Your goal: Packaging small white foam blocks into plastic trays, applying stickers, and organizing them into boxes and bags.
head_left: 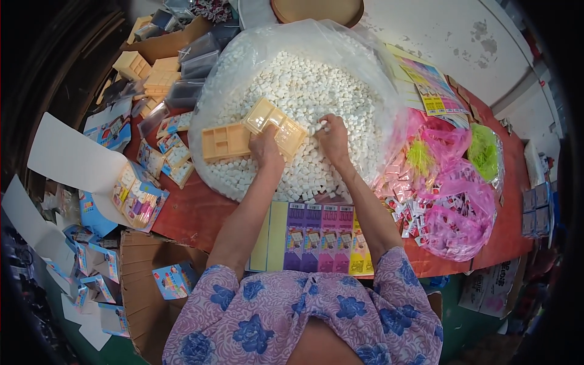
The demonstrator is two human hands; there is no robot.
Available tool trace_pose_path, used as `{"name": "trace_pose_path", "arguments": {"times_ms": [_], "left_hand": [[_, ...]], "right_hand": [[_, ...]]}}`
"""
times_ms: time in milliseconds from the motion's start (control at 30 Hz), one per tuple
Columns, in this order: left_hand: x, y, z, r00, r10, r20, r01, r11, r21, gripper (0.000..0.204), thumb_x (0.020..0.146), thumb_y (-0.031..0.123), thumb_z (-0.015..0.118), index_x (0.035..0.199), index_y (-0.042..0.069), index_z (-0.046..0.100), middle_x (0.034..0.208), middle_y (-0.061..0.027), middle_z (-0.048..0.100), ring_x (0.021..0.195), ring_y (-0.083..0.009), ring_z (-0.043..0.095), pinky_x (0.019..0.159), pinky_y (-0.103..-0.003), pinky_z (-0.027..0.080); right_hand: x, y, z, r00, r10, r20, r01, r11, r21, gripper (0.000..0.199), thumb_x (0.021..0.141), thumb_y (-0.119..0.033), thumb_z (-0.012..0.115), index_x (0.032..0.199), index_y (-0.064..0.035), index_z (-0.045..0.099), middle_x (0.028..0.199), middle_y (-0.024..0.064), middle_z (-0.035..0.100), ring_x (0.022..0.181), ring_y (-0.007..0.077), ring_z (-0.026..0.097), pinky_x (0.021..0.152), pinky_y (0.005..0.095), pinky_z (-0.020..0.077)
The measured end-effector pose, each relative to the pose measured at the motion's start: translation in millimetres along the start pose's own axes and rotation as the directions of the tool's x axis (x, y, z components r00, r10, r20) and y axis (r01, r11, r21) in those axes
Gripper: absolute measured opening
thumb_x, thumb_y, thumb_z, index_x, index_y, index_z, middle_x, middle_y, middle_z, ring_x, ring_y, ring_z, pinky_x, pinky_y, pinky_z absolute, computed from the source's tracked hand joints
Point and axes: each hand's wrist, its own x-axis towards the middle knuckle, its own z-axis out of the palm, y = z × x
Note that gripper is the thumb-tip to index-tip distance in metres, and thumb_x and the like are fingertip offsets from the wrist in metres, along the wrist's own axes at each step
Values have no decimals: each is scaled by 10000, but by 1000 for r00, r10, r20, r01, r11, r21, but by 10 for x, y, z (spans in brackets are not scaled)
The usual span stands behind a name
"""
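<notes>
Head view: left hand (pixel 266 148), grasping a cream compartment tray (pixel 285 131), tilted, thumb on its face, remaining fingers largely hidden beneath; right hand (pixel 333 139), fingertips drawn together among small white pieces (pixel 325 79), whether any is pinched cannot be told. Held tray: above the heap of pieces, near the middle of a large clear bag (pixel 228 64), overlapping a second tray (pixel 225 142), whose right end is thereby concealed. Pink bags (pixel 467 213), right: contents blurred by film and folds. Printed cards (pixel 321 237), purple to yellow, between the forearms: lower edge covered by the patterned shirt (pixel 255 328). Round tan vessel (pixel 316 11): cut off by the upper edge. Outer margins, both sides: lost in dark lens rim. Room: a narrow gap between held tray and right hand; bare red tabletop (pixel 194 214) left of the left forearm, bounded by a cardboard box (pixel 139 274); a further bare strip right of the pink bags, reaching the table edge.
</notes>
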Motion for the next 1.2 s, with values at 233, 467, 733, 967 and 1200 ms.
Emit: {"name": "trace_pose_path", "arguments": {"times_ms": [233,467,733,967,1200], "left_hand": [[65,-223,112,998,-27,65,37,985,-169,252,779,112,477,1014,23,458,902,-72,518,764,-171,534,633,-268,459],[115,-317,57,897,-271,349,331,935,-125,168,820,190,458,928,63,475,862,-59,515,722,-138,525,624,-247,454],[77,5,2,799,-386,461,443,896,-19,346,874,280,342,1130,55,396,1135,-85,447,1071,-200,416,888,-363,369],[53,108,-34,856,-360,370,385,923,6,342,882,265,336,1159,66,369,1158,-98,437,1068,-242,427,887,-423,366],[-130,248,-64,860,-380,342,408,913,-13,335,875,237,366,1156,55,364,1159,-109,434,1068,-252,430,892,-424,364]], "right_hand": [[-186,-433,230,995,-25,-96,46,973,224,335,809,-246,497,1033,1,465,999,181,479,898,266,468,768,362,367],[-82,-529,165,979,31,203,6,984,-179,634,789,-471,370,1243,-36,289,1283,216,254,1201,390,180,923,587,98],[58,-823,165,977,-197,80,207,970,-132,635,746,-480,425,1201,-43,351,1228,214,326,1165,400,239,904,602,133],[-328,-839,-536,952,-268,-145,288,948,138,220,727,-180,578,868,-15,545,831,115,540,821,271,519,725,408,390],[-1398,16,-1656,1000,30,10,-19,824,-566,186,658,-140,624,773,-12,554,781,126,528,753,279,526,624,365,433]]}}
